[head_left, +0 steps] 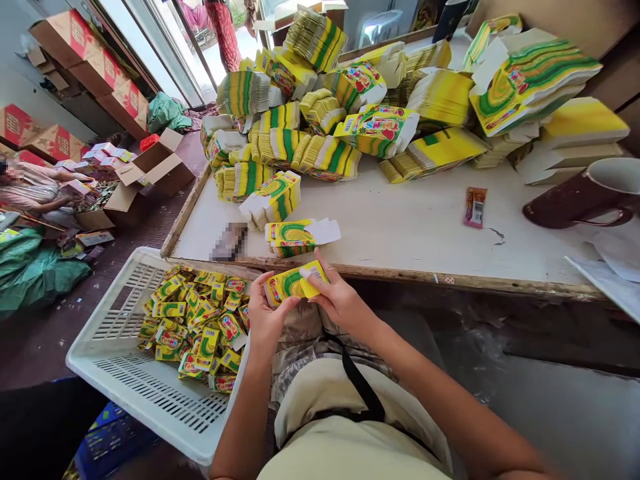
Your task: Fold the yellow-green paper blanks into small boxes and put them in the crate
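Over the table's front edge I hold a small yellow and green carton point(287, 283) between both hands. My left hand point(266, 317) grips its left end, thumb on the near side and fingers at the far side. My right hand point(340, 297) is closed on the right end, where a yellow flap and a white flap show by the thumb. Just beyond lies a short stack of flat cartons point(293, 235), its white flaps pointing right. Below and left of my hands, a white plastic crate point(125, 363) holds a heap of small yellow cartons point(200, 320).
Bundles of flattened cartons point(320, 157) pile across the table's back point(400, 227). A small wrapped packet point(475, 207) and a dark mug point(565, 200) are at right. On the floor at left, a person point(37, 190) sits beside an open cardboard box point(153, 170) and green sacks point(40, 273).
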The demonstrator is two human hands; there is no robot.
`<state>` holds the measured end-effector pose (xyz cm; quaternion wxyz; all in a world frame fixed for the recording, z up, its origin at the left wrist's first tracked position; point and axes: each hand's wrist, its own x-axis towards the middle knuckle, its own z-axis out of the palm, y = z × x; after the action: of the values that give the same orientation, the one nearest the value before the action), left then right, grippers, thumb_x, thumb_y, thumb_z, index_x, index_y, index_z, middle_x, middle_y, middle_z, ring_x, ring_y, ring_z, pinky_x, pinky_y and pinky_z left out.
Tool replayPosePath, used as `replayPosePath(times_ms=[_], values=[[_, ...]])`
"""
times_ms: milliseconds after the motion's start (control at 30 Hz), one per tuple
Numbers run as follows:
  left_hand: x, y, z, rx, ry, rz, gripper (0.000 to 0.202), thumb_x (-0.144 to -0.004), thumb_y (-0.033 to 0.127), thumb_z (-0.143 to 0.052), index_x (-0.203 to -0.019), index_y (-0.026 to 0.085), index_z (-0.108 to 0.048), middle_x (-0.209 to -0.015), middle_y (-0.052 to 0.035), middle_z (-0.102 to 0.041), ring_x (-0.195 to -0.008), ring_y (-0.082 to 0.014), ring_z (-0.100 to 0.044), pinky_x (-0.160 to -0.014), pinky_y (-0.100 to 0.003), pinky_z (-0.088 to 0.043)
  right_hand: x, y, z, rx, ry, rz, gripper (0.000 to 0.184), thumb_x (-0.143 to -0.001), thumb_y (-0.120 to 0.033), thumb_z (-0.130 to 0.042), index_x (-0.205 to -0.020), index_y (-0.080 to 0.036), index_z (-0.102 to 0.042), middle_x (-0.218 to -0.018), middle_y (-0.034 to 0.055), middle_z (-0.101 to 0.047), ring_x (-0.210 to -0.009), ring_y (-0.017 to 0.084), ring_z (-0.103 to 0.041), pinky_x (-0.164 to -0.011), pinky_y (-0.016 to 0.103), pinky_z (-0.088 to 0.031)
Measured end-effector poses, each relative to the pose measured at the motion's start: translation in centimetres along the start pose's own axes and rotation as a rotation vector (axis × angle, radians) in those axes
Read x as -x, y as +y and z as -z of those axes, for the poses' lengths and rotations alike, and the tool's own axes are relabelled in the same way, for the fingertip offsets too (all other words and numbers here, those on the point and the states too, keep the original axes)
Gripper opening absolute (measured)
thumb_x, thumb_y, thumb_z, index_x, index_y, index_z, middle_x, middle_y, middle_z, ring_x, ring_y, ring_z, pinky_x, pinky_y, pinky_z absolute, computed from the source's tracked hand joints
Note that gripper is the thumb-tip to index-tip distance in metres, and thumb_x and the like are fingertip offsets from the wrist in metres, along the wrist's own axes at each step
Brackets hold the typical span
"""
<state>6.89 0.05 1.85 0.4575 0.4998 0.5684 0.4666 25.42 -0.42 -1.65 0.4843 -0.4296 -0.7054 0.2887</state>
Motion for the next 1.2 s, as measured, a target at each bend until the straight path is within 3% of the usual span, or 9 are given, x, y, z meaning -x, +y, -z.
replayPosePath(times_ms=[200, 300, 467, 600, 700, 767, 867, 967, 1200], values=[[-0.2, 0.8, 0.3, 0.118, 0.061, 0.081, 0.043, -0.07, 0.036, -0.082, -0.107, 0.018, -0.068, -0.092, -0.002, -0.069, -0.079, -0.0134, -0.064, -0.071, -0.023, -0.051, -0.6, -0.1, 2.6, 0.02, -0.216, 0.045, 0.024, -0.09, -0.02, -0.064, -0.112, -0.025, -0.073, -0.156, 0.0127, -0.043, -0.132, 0.029, -0.056, -0.104, 0.044, -0.052], [-0.3, 0.7, -0.4, 0.173, 0.043, 0.11, 0.043, -0.071, 0.038, -0.081, -0.107, 0.018, -0.068, -0.087, -0.0014, -0.069, -0.074, -0.0124, -0.063, -0.07, -0.022, -0.051, -1.2, -0.5, 3.0, -0.062, -0.169, 0.011, 0.016, -0.082, -0.017, -0.072, -0.097, -0.023, -0.073, -0.145, 0.0126, -0.055, -0.128, 0.029, -0.059, -0.103, 0.045, -0.051], [-0.4, 0.8, -0.3, 0.084, 0.008, 0.106, 0.041, -0.074, 0.042, -0.077, -0.107, 0.019, -0.067, -0.085, -0.001, -0.067, -0.074, -0.014, -0.062, -0.07, -0.024, -0.051, -1.4, -0.9, 1.2, -0.188, -0.041, -0.221, 0.057, -0.073, -0.02, -0.079, -0.124, -0.023, -0.054, -0.136, 0.0125, -0.06, -0.118, 0.027, -0.063, -0.099, 0.046, -0.052], [-0.5, 0.9, 4.6, -0.288, 0.189, -0.033, 0.031, -0.081, 0.044, -0.068, -0.101, 0.02, -0.069, -0.088, -0.0022, -0.064, -0.08, -0.0174, -0.061, -0.078, -0.03, -0.052, -3.5, -0.3, 0.4, -0.109, -0.11, -0.13, 0.083, -0.072, -0.03, -0.083, -0.141, -0.021, -0.039, -0.14, 0.016, -0.054, -0.12, 0.028, -0.061, -0.101, 0.043, -0.051], [-0.8, 0.3, 10.2, -0.742, 0.423, -0.102, 0.029, -0.081, 0.04, -0.063, -0.096, 0.017, -0.072, -0.095, -0.0082, -0.059, -0.099, -0.0275, -0.059, -0.097, -0.046, -0.047, -6.7, 0.6, 0.7, 0.194, 0.008, -0.155, 0.053, -0.087, -0.024, -0.069, -0.134, -0.014, -0.048, -0.13, 0.0174, -0.061, -0.121, 0.029, -0.058, -0.103, 0.043, -0.047], [-0.8, -0.7, 13.3, -0.98, 0.506, -0.043, 0.036, -0.075, 0.04, -0.067, -0.1, 0.014, -0.073, -0.105, -0.0136, -0.055, -0.115, -0.0363, -0.052, -0.106, -0.057, -0.038, -8.8, 1.4, 1.0, 0.477, -0.03, -0.236, 0.042, -0.088, -0.013, -0.064, -0.129, -0.01, -0.053, -0.122, 0.0194, -0.065, -0.117, 0.031, -0.058, -0.1, 0.044, -0.045], [-0.6, -2.4, 15.0, -1.004, 0.491, -0.049, 0.046, -0.073, 0.044, -0.068, -0.108, 0.015, -0.07, -0.116, -0.016, -0.055, -0.125, -0.0385, -0.047, -0.111, -0.059, -0.034, -10.4, 2.4, 0.9, 0.67, -0.123, -0.296, 0.034, -0.084, -0.004, -0.061, -0.117, -0.01, -0.06, -0.113, 0.0197, -0.068, -0.107, 0.032, -0.06, -0.092, 0.043, -0.045], [-0.6, -3.6, 12.5, -0.72, 0.287, -0.069, 0.045, -0.075, 0.048, -0.067, -0.11, 0.019, -0.068, -0.116, -0.0136, -0.061, -0.119, -0.0332, -0.055, -0.106, -0.053, -0.042, -10.5, 2.7, 0.7, 0.692, -0.115, -0.27, 0.036, -0.082, -0.002, -0.061, -0.116, -0.012, -0.059, -0.114, 0.0182, -0.066, -0.106, 0.032, -0.058, -0.092, 0.042, -0.044], [-2.2, -1.6, 0.0, 0.238, -0.059, -0.107, 0.076, -0.063, 0.064, -0.079, -0.123, 0.023, -0.059, -0.122, -0.012, -0.065, -0.117, -0.0284, -0.062, -0.097, -0.043, -0.052, -7.2, -1.1, 1.2, 0.412, -0.022, -0.072, 0.045, -0.076, 0.001, -0.059, -0.116, -0.018, -0.052, -0.108, 0.0132, -0.061, -0.097, 0.028, -0.058, -0.086, 0.041, -0.048]])
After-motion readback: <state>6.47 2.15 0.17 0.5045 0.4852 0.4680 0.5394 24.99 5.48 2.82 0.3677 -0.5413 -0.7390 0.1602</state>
